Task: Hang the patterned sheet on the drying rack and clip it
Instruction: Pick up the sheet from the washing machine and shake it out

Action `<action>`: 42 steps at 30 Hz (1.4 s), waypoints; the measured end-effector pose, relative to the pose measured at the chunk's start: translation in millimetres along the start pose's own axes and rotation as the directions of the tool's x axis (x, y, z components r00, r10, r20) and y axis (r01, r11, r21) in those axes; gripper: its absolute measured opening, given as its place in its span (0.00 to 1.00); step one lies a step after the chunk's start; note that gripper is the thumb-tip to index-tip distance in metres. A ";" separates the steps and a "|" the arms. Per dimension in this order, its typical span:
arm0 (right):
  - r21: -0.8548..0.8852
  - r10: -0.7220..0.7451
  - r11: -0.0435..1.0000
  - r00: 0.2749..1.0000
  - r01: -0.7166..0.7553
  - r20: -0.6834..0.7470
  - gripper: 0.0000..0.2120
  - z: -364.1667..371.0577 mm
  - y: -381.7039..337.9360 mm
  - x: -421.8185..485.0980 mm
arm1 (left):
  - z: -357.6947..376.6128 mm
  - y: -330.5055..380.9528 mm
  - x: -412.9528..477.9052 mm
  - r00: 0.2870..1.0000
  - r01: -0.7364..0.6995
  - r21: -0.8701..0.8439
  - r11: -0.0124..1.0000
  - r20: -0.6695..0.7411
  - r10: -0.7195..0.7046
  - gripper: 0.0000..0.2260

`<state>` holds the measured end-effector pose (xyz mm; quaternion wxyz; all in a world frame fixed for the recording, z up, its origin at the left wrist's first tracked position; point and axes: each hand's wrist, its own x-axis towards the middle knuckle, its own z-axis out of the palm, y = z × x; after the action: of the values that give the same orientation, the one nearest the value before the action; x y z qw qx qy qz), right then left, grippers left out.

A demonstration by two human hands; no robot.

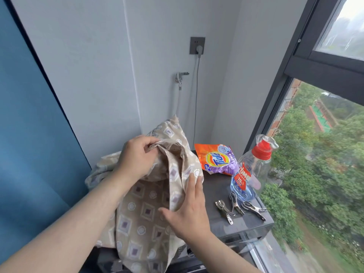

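Patterned sheet [149, 209] was found bunched over the near left part of a dark appliance top [216, 186], one edge lifted; no drying rack was in view.

The left hand [136, 156] was recorded with fingers curled, pinching a gathered fold near the top of the bundle. The right hand [189, 209] was laid flat against the right-hand fold, fingers straight and together, gripping nothing. It was judged that an edge or corner should be traced and the cloth shaken out before hanging, so that no doubled layers are pinned. The cloth was noted as thin, limp beige weave printed with purple squares and white rings, creasing softly. To the right, three metal clips [236, 207] lay near a clear red-capped bottle [254, 170], with a crinkled orange detergent bag [214, 159] farther back.
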<state>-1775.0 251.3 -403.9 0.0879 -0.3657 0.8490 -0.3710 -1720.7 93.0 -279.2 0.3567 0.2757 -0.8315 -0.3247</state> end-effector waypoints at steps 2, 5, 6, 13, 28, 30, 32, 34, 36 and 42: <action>0.171 0.111 0.980 0.992 -0.098 -0.067 0.35 -6.0 -7.0 9.6 | -7.4 9.4 12.5 0.998 -0.058 -0.021 0.998 -0.008 0.058 0.09; 0.298 0.166 0.947 0.977 -0.119 -0.137 0.10 -37.2 -9.7 27.6 | -28.3 9.8 28.7 0.982 -0.186 0.028 0.982 -0.018 0.187 0.09; 0.332 0.174 0.936 0.972 -0.114 -0.157 0.10 -50.1 -7.7 36.0 | -36.8 8.2 32.5 0.981 -0.195 0.037 0.980 0.001 0.195 0.09; 0.396 0.205 0.911 0.961 -0.118 -0.184 0.11 -114.8 -14.9 67.5 | -66.9 -63.6 -8.2 0.866 -0.253 0.604 0.756 0.490 -0.101 0.36; -0.008 -0.044 0.999 0.989 0.043 -0.141 0.02 -122.5 -69.0 83.9 | 0.0 -24.6 -23.0 0.983 0.086 0.118 0.989 0.153 -0.104 0.22; -0.088 -0.050 0.995 0.992 0.040 -0.119 0.12 -125.6 -61.2 80.7 | -23.4 -26.9 -4.5 0.996 0.067 0.055 0.996 0.051 -0.070 0.16; -0.220 -0.070 0.975 0.993 0.046 -0.100 0.13 -121.8 -53.9 77.3 | -46.3 -17.4 14.5 1.000 0.001 0.051 0.999 0.010 -0.001 0.13; -0.243 -0.096 0.967 0.991 0.072 -0.089 0.09 -110.3 -46.7 73.0 | -62.7 -0.5 30.4 0.998 -0.062 0.046 0.997 -0.026 0.064 0.12; -0.138 -0.031 0.990 0.998 0.024 -0.045 0.08 -97.6 -35.4 67.2 | -73.2 11.2 43.7 0.989 -0.107 0.006 0.994 -0.101 0.107 0.10; 0.220 0.092 0.970 0.994 -0.104 0.062 0.04 -104.6 -26.9 59.0 | -93.2 -13.1 67.4 0.984 0.058 0.030 0.998 -0.169 -0.052 0.09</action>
<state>-1846.3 257.7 -303.9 0.1683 -0.3205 0.8165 -0.4498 -1685.7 6.2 -211.0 0.4117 0.3311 -0.7960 -0.2956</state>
